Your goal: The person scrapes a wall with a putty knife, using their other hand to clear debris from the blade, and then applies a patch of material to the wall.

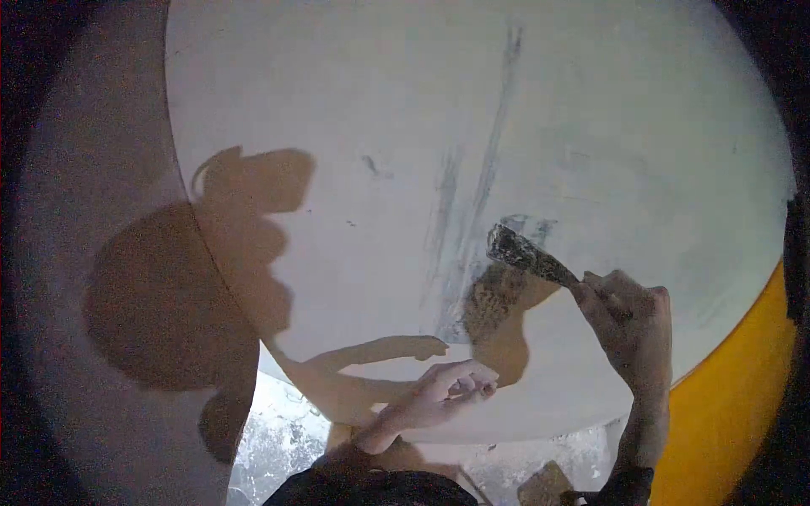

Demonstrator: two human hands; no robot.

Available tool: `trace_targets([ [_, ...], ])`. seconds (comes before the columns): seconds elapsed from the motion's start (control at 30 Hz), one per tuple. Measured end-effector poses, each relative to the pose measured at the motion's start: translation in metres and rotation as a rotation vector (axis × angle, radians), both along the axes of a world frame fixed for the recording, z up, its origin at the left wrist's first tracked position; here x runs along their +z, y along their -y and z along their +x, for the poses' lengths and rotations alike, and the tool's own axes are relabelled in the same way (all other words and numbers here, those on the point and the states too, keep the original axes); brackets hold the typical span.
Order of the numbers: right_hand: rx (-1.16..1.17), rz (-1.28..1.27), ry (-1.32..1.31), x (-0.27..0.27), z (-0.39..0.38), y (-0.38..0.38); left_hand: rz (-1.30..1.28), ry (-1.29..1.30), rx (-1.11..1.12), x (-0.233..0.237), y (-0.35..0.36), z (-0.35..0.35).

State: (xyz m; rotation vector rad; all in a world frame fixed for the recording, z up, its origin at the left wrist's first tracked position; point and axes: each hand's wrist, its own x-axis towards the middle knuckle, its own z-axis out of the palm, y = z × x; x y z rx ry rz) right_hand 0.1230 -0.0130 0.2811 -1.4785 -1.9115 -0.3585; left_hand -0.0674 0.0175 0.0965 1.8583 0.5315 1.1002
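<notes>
A dark, stained tool with a broad end (527, 255) is held in my right hand (629, 316), its fingers wrapped round the narrow end. The tool's broad end is at a pale, smooth surface (380, 253), beside dark grey smears (451, 219). Whether the tip touches the surface cannot be made out. Lower down, near the surface's bottom edge, my left hand (447, 392) has its fingers curled together; what they hold, if anything, is too small to name.
Shadows of a head and arms (156, 295) fall across the left side. An orange-yellow surface (726, 405) lies at the lower right. Below is a speckled, whitish floor (283, 447) with a brownish block (544, 485).
</notes>
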Motion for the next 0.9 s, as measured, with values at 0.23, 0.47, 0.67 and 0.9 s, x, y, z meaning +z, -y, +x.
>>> trace_targets([
  [0.23, 0.066, 0.025, -0.042, 0.004, -0.004, 0.005, 0.001, -0.026, -0.131, 0.004, 0.004, 0.004],
  [0.47, 0.008, 0.064, -0.106, 0.004, 0.015, 0.004, -0.056, -0.038, -0.145, 0.008, 0.007, 0.002],
  [0.67, -0.068, 0.032, -0.043, 0.021, 0.015, 0.015, 0.016, 0.069, -0.138, 0.006, 0.003, -0.001],
  [0.9, -0.021, 0.039, -0.089, 0.027, 0.02, 0.017, 0.039, 0.033, -0.124, 0.019, 0.006, -0.002],
])
